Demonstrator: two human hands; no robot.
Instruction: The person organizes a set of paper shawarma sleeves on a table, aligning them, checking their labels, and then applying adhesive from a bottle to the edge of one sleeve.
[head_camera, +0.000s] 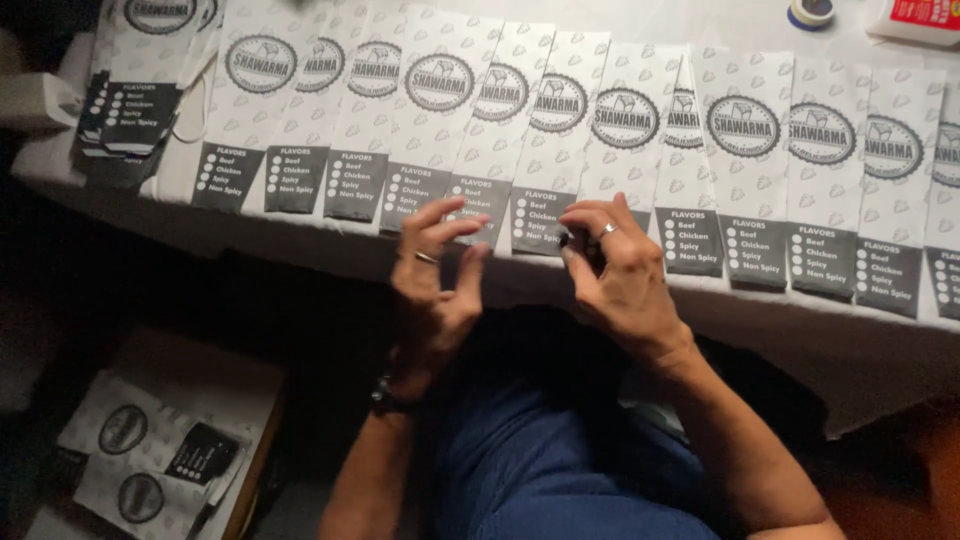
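A long row of white printed paper sleeves with grey bottom panels (560, 120) lies overlapped along the white table edge (800, 330). The left hand (435, 275), fingers spread, touches one at twelve o'clock; the right hand (615, 265) pinches something small, unclear. More sleeves (150, 460) wait boxed at seven o'clock.

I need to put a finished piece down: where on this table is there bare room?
Bare white table shows along the far edge, between the row of printed paper bags and the tape roll. A narrow strip runs along the near edge, right of the right hand. The middle is crowded with overlapping bags.
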